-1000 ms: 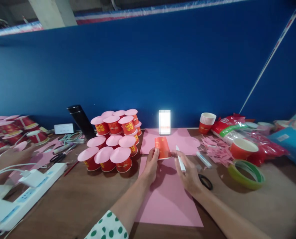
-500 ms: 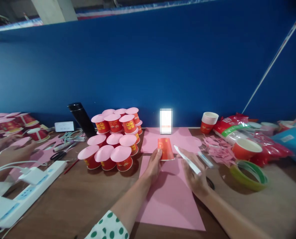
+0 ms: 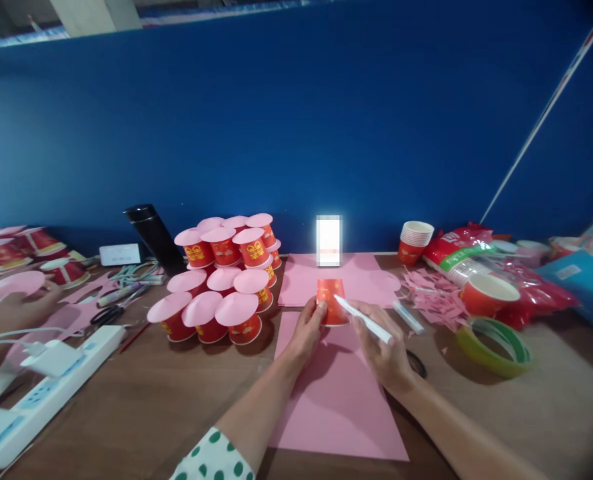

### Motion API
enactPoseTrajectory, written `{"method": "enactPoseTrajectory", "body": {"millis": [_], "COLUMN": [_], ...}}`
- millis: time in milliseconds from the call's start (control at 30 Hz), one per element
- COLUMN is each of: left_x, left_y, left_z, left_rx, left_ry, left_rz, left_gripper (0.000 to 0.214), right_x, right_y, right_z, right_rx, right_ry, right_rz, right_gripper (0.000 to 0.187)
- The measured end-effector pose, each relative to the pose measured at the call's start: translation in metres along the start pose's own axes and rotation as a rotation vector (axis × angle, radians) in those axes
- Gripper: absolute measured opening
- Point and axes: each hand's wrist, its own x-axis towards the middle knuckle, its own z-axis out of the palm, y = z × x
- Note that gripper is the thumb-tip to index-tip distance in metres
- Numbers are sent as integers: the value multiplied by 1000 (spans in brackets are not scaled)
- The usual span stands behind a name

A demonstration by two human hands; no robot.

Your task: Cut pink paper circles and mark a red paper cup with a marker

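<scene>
My left hand (image 3: 307, 331) grips the left side of a red paper cup (image 3: 333, 308), which is upside down over the pink paper sheet (image 3: 339, 407). In my right hand (image 3: 384, 350) is a white pen (image 3: 369, 322), pinched between the fingers, its tip against or very close to the cup's side. Gold print shows faintly on the cup. To the left, upturned red cups (image 3: 246, 328) stand in rows and stacked layers, capped with pink paper discs (image 3: 237, 309).
Right of me are a tape roll (image 3: 519, 357), pink paper scraps (image 3: 434, 297), a cup lying tilted (image 3: 491, 295) and stacked cups (image 3: 413, 243). On the left are a power strip (image 3: 51, 390), scissors (image 3: 109, 313), a black flask (image 3: 151, 237) and another person's hand (image 3: 21, 310) with a pink disc.
My right hand has moved left, bringing the pen's tip to the cup. The other person's hand has raised a pink disc into clearer view. The camera has shifted slightly.
</scene>
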Motion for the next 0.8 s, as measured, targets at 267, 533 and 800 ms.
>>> {"method": "enactPoseTrajectory", "body": {"millis": [267, 533, 800], "left_x": [-3, -3, -2], "left_y": [3, 3, 1], "left_z": [4, 4, 2], "left_rx": [-13, 9, 26], "left_ry": [12, 22, 43], "left_rz": [19, 9, -28], "left_gripper": [36, 36, 38], "right_x": [0, 0, 1], "right_y": [1, 2, -1], "right_z": [0, 1, 0], "right_rx": [-20, -13, -25], "right_ry": [3, 14, 7], "right_rz": [-26, -6, 17], "right_gripper": [29, 27, 26]}}
